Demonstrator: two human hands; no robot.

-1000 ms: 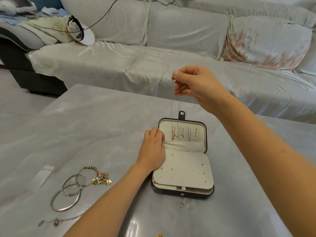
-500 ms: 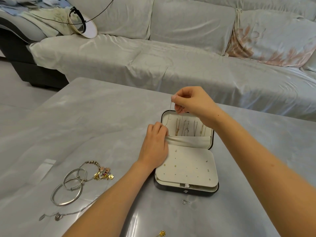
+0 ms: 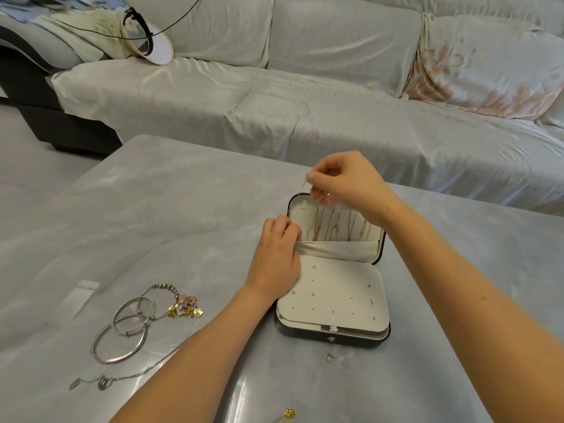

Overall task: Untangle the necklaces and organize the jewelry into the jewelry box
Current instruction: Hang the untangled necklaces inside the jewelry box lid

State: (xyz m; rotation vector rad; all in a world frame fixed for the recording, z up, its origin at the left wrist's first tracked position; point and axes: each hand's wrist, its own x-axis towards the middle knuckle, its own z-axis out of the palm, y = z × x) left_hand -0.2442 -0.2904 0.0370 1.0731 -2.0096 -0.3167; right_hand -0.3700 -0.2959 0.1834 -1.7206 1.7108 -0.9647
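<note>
Grey marbled table (image 3: 183, 209) is carrying the open jewelry box (image 3: 332, 338) right of centre, base lying flat, lid (image 3: 297, 209) standing up at the far side. Left hand (image 3: 274, 261) is sitting at the box's left edge, fingers curling over and gripping the cream pocket band (image 3: 338, 248) that runs across the lid's bottom. Right hand (image 3: 345, 181) is hovering just above the lid's top left corner, thumb and forefinger pinching a thin necklace chain (image 3: 303, 185). The chain is hanging roughly straight down, long axis vertical, and its lower run is too fine to trace. A hook (image 3: 303, 205), looking free, is sitting just below and slightly left of the pinch, so the right hand is the nearer one. Next move is likely calling for a short drop onto that hook. Other chains are hanging to the right. Bangles (image 3: 119, 340) and a pendant necklace (image 3: 103, 383) are lying well apart, near left.
</note>
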